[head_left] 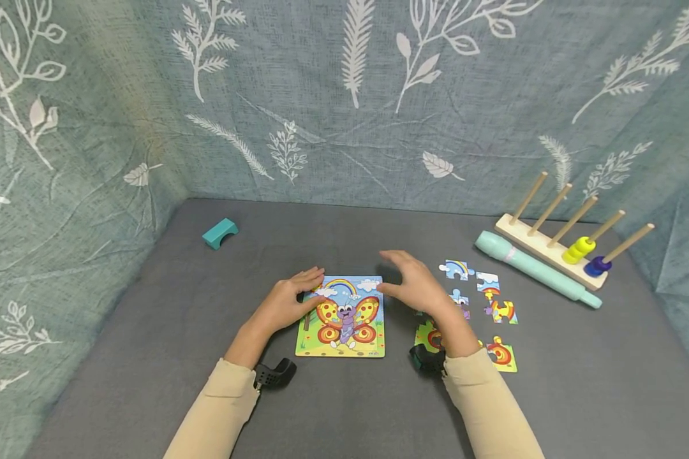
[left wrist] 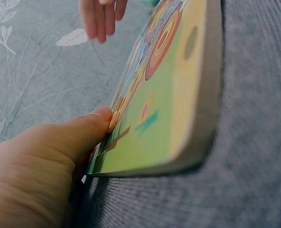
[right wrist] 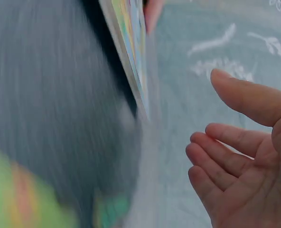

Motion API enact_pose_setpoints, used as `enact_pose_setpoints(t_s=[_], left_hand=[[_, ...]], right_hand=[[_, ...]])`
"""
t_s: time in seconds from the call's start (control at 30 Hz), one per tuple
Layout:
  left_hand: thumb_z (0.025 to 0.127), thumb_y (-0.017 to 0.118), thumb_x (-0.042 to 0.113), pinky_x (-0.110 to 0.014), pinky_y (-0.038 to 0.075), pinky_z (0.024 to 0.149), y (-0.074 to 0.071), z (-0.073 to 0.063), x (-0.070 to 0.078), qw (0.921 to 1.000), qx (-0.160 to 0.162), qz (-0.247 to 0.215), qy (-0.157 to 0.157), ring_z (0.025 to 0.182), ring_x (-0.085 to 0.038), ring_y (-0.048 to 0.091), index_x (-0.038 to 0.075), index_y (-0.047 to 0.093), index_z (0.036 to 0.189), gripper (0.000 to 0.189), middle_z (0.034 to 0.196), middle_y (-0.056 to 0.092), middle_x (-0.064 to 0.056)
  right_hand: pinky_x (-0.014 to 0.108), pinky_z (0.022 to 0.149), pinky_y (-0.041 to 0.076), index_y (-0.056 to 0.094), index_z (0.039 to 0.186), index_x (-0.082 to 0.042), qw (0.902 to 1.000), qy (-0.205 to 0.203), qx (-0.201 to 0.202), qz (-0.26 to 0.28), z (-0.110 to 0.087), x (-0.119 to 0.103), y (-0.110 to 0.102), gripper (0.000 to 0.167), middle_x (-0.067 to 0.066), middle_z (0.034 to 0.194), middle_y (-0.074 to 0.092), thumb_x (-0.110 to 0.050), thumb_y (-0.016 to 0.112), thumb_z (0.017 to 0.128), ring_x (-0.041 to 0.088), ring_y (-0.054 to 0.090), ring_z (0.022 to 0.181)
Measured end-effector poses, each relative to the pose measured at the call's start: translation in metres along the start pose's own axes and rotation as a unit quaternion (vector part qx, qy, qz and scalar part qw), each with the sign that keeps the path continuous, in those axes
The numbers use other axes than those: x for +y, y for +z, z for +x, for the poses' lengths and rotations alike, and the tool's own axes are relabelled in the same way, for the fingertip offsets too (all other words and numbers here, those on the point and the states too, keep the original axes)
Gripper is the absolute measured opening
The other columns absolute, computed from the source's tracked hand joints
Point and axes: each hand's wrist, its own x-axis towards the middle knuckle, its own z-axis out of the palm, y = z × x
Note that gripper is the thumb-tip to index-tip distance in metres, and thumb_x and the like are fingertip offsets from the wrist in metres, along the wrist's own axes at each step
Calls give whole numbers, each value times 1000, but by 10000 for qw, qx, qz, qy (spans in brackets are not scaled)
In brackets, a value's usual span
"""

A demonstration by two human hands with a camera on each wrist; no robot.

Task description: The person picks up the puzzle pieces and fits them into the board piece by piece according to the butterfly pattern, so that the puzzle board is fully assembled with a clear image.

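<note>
Green-and-blue, the butterfly board [head_left: 347, 319] was at lower centre, seemingly light, stiff, best held by 2 side edges; left grip [head_left: 284, 301] pinched its left edge, right grip [head_left: 420, 287] hung spread.

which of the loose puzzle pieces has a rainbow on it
The piece lying farthest back, left of the sky-and-cloud piece. No other visible loose piece shows a rainbow, though the right arm hides some partly.
</note>
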Motion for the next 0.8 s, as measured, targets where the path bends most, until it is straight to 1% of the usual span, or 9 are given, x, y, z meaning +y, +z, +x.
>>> enact_pose_setpoints(t_s=[0.2, 0.37, 0.5, 0.7, 0.8], left_hand=[[87, 68, 29, -44, 34, 115, 0, 0, 0, 10000, 36, -13, -33, 135, -31, 41, 1, 53, 134, 56, 142, 49, -12], [87, 68, 30, -45, 35, 114, 0, 0, 0, 9999, 17, -61, -111, 135, -31, 40, 3, 53, 134, 57, 142, 48, -11], [87, 68, 30, -46, 36, 114, 0, -1, -1, 9999, 37, -48, -119, 135, -31, 40, 2, 53, 134, 56, 142, 49, -11], [86, 70, 29, -46, 36, 113, 1, 1, -1, 9999, 94, -15, -82, 134, -30, 42, 3, 54, 133, 56, 141, 50, -10], [86, 70, 29, -45, 35, 114, 0, 1, -1, 9999, 83, -37, -90, 134, -30, 42, 3, 54, 133, 56, 141, 50, -10]], right_hand=[[59, 108, 36, 39, 143, -1, 9995, 301, 54, -21, -13, 18, -37, 67, 19, 146, 40, -21, 70, 87, 40, 36, 134], [59, 106, 37, 39, 143, -1, 9989, 472, 27, -38, -21, 39, -60, 64, 20, 144, 41, -20, 67, 89, 41, 38, 132], [58, 106, 38, 40, 142, 1, 9986, 519, -34, -17, -26, 58, -72, 61, 21, 143, 42, -18, 66, 89, 42, 40, 131], [60, 108, 35, 39, 142, 3, 9972, 684, -239, 170, -31, 78, -86, 61, 24, 144, 41, -16, 65, 90, 44, 35, 134], [59, 108, 35, 40, 140, 5, 9964, 791, -303, 65, -32, 88, -90, 60, 26, 142, 42, -15, 65, 90, 44, 36, 133]])
